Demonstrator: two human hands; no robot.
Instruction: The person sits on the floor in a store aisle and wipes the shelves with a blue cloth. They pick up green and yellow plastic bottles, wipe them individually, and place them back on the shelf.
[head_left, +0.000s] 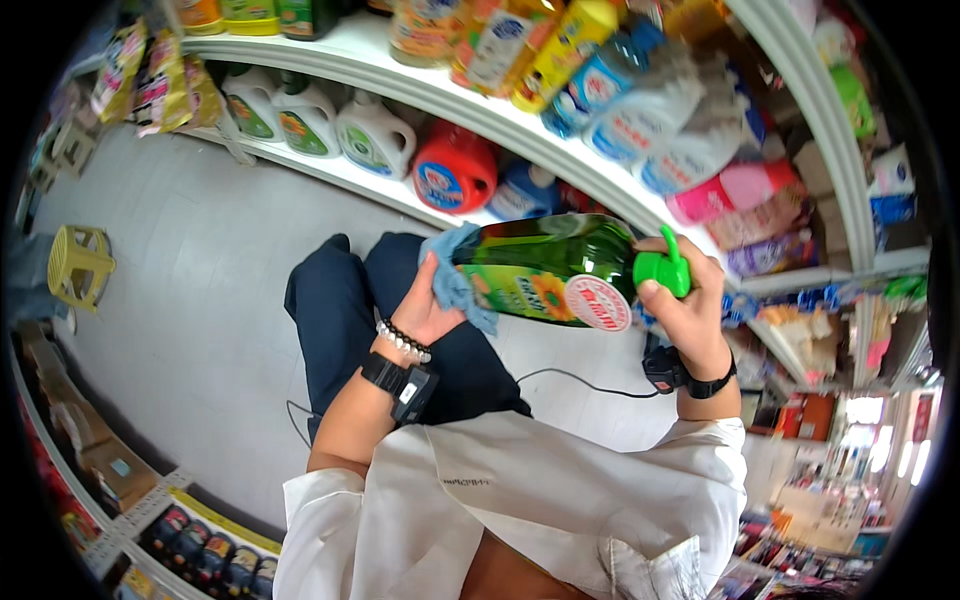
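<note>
A large green bottle of dish soap (525, 262) with a bright green pump cap lies nearly level across my view, above my knees. My right hand (690, 300) grips it by the pump cap (661, 274) and neck. At the other end, my left hand (431, 307) presses a blue cloth (457, 281) around the bottle's base. The cloth covers the bottom of the bottle and hangs below it. A round red-and-white sticker and a flower label face up. Some fingertips of both hands are hidden behind the bottle and cloth.
Ahead, a white shelf (315, 64) carries bottles; below it stand white detergent jugs (304, 124) and a red jug (454, 169). A yellow plastic stool (81, 266) stands on the grey floor at left, beside another person's leg (30, 274). A black cable (581, 379) hangs near my right wrist.
</note>
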